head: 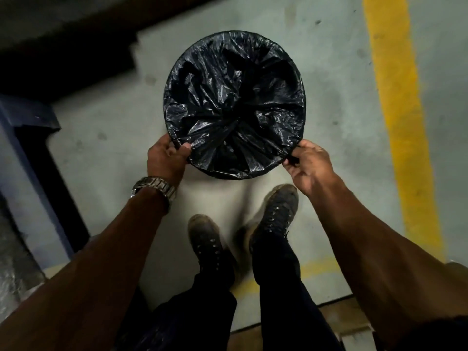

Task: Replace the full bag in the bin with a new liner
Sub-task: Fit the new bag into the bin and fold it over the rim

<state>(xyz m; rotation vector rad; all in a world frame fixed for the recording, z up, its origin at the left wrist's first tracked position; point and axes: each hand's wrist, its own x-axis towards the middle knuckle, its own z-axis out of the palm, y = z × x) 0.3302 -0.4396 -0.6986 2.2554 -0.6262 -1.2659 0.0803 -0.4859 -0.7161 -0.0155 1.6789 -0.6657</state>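
Observation:
A round bin [174,141] stands on the grey floor, seen from straight above. A crinkled black liner [234,105] is stretched over its whole rim and sags into the middle. My left hand [167,158], with a metal watch on the wrist, pinches the liner's edge at the near-left of the rim. My right hand [307,164] pinches the liner's edge at the near-right of the rim. The bin's walls are almost wholly hidden under the plastic.
My two dark shoes [205,239] stand just behind the bin. A broad yellow stripe [400,117] runs along the floor on the right. A dark blue frame [27,138] stands at the left. A dark ledge [76,39] crosses the top left.

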